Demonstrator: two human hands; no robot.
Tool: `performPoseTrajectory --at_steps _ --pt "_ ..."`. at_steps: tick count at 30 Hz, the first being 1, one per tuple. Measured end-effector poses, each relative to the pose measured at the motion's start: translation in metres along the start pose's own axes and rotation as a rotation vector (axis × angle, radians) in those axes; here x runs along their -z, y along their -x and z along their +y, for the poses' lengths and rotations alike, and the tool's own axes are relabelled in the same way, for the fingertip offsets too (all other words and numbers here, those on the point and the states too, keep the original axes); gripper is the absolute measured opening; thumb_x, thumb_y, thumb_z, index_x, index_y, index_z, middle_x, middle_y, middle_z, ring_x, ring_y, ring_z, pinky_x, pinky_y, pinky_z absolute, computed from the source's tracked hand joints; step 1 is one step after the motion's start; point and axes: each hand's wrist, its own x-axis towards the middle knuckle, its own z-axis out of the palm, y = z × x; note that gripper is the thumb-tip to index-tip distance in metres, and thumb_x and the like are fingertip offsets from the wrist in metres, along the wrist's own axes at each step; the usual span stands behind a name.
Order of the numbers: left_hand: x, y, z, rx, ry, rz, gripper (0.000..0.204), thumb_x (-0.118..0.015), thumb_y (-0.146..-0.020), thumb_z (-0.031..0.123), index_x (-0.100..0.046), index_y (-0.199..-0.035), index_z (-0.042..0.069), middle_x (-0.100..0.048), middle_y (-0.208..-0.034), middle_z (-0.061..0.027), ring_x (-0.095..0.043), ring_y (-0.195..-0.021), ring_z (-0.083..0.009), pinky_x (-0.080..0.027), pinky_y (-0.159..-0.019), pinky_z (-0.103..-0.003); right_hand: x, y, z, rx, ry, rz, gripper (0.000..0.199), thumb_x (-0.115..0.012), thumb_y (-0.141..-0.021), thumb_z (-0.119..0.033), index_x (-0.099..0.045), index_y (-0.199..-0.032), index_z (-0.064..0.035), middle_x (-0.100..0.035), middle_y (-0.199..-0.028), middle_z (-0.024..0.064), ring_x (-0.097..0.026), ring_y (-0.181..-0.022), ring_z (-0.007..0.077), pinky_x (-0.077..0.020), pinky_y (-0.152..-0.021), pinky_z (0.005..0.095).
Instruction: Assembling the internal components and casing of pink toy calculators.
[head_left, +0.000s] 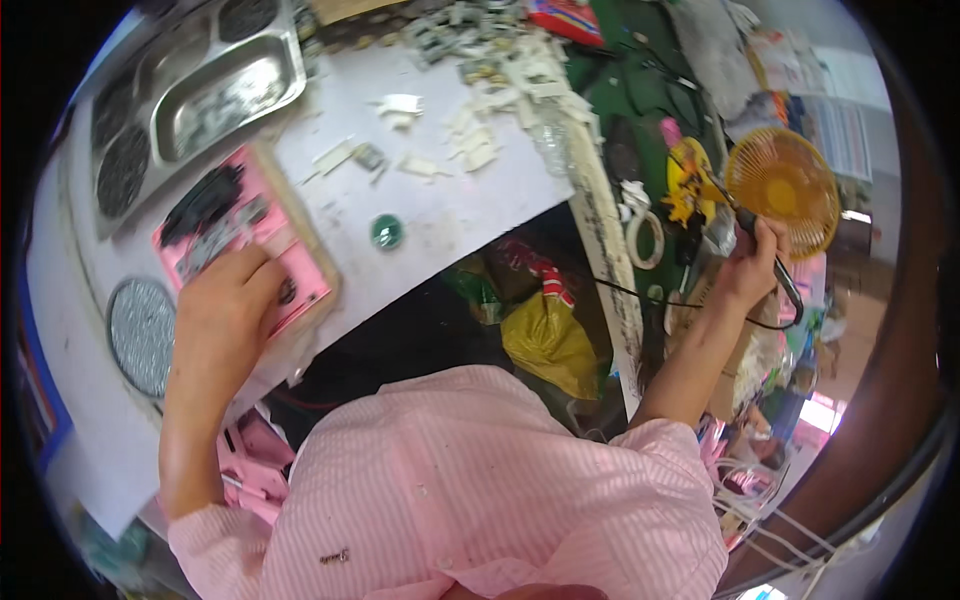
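My right hand is closed round the dark handle of a soldering iron, out at the right side. Its tip end points up and left, close to a yellow holder, and its black cord loops below my wrist. On the white table, my left hand is bent down over a pink plastic case. The fingers curl onto the case, and what they pinch is hidden under them. A black part and grey pieces lie in the far end of the case.
Left of the case sits a round dish of small grey parts. A steel compartment tray stands behind it. White plastic parts and a green round lid lie on the table. An amber basket and tape roll are at right.
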Motion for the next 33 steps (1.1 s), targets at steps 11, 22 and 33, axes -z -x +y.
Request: performPoseTrajectory --at_steps 11,22,33 --pt "0.0 -0.004 0.006 0.017 -0.004 0.008 0.018 -0.068 -0.077 0.001 -0.063 -0.094 0.003 -0.062 -0.093 -0.0112 -0.064 -0.084 -0.0318 -0.053 -0.072 -0.042 0.007 -0.015 0.072 -0.168 0.023 -0.033 0.005 -0.067 -0.091 -0.006 -0.065 -0.092 -0.0017 -0.057 -0.076 0.0004 -0.052 -0.067 0.0081 -0.0398 -0.061 0.0216" --pt "-0.027 0.019 0.011 0.215 0.156 0.333 0.018 -0.072 -0.083 0.004 -0.067 -0.101 0.003 -0.066 -0.091 -0.0107 -0.065 -0.081 -0.0299 -0.052 -0.069 -0.038 -0.097 0.139 0.029 -0.706 -0.548 -0.611 0.034 -0.058 -0.1 -0.023 -0.057 -0.124 0.0002 -0.049 -0.071 0.0002 -0.043 -0.065 0.0106 -0.0384 -0.064 0.0279" --pt "-0.028 0.038 0.011 0.305 0.477 0.356 0.029 -0.071 -0.081 -0.003 -0.065 -0.109 0.003 -0.067 -0.11 -0.0109 -0.066 -0.087 -0.0289 -0.055 -0.073 -0.036 -0.245 0.236 -0.026 0.627 0.212 -1.272 0.037 -0.077 -0.081 -0.035 -0.073 -0.108 -0.0112 -0.046 -0.146 0.0192 -0.027 -0.137 0.0479 -0.0269 -0.113 0.0548"
